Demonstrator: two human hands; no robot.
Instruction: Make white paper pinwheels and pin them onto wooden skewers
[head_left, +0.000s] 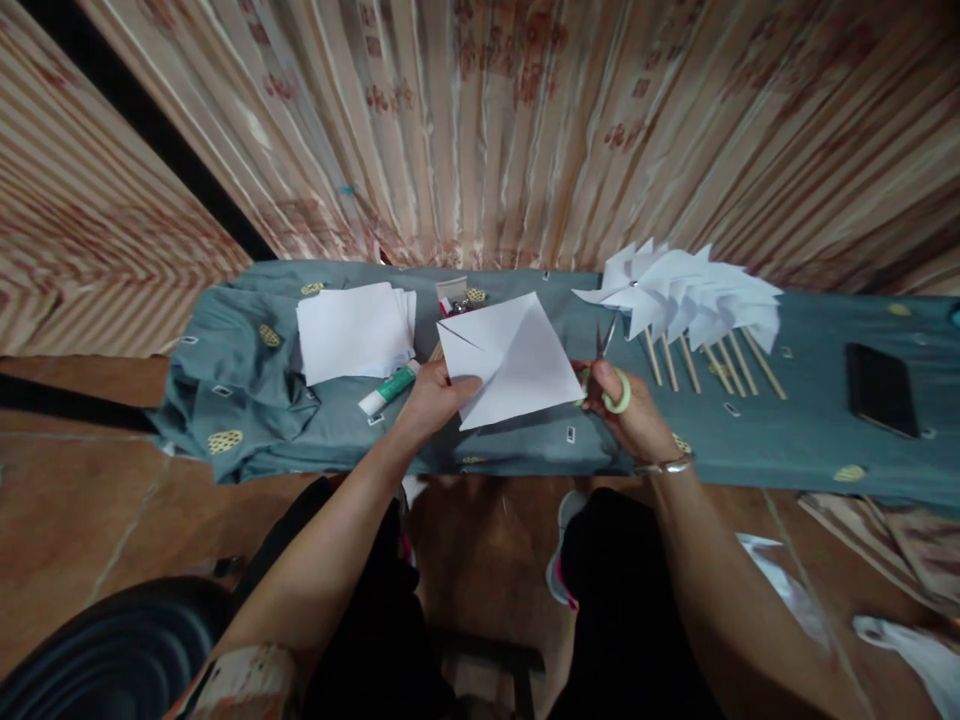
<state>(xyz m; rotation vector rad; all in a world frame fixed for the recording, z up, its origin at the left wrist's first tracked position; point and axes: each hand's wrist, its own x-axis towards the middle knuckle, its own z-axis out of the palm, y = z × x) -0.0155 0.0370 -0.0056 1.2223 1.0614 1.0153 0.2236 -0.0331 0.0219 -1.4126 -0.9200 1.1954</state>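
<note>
A square white sheet of paper is pinched at its lower left edge by my left hand, thumb on top. One slit runs inward from its upper left corner, and a faint crease crosses the middle. My right hand is closed around scissors with pale green handles. Their blades point up and away from me, to the right of the sheet. The fingers of that hand are close to the paper's right corner; whether they touch it I cannot tell.
On the cloth-covered bench lie a stack of white paper, a green-and-white glue stick, a small box, several paper pinwheels on sticks, and a black phone. Paper scraps lie on the floor. A curtain hangs behind.
</note>
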